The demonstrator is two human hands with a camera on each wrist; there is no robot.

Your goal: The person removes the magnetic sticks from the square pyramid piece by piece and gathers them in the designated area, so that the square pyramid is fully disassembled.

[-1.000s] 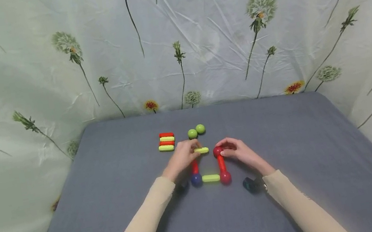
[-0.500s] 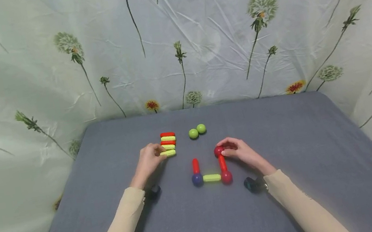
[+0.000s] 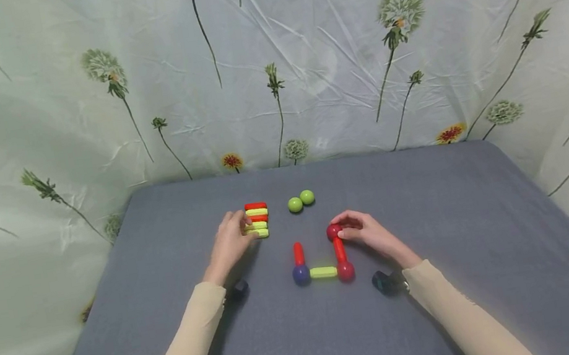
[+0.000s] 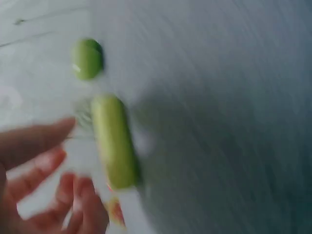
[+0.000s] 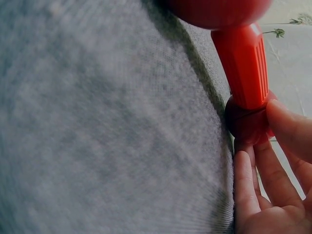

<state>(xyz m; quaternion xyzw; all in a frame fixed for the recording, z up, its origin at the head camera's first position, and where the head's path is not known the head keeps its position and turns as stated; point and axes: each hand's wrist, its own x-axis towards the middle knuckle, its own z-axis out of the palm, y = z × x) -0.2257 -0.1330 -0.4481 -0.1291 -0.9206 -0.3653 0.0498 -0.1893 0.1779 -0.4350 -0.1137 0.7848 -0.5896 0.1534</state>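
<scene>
The left hand (image 3: pixel 230 240) is at the row of red and yellow-green sticks (image 3: pixel 256 213). In the left wrist view its fingers (image 4: pixel 41 141) are apart and hold nothing, beside a yellow-green stick (image 4: pixel 115 141). The right hand (image 3: pixel 374 238) grips the far red ball (image 3: pixel 334 232); in the right wrist view, thumb and fingers are round that ball (image 5: pixel 246 119). A red stick (image 3: pixel 339 250) joins it to the near red ball (image 3: pixel 345 271). From there a yellow-green stick (image 3: pixel 323 272) runs to the blue ball (image 3: pixel 301 274), which bears another red stick (image 3: pixel 298 253).
Two green balls (image 3: pixel 301 201) lie touching behind the joined pieces. A dark wrist device (image 3: pixel 383 282) is at the right wrist, another (image 3: pixel 238 289) at the left. The grey table (image 3: pixel 312 342) ends at a flowered curtain (image 3: pixel 323 70).
The left hand has moved left from above the joined pieces, laid its yellow-green stick at the near end of the row and released it. The right hand stays on the red ball.
</scene>
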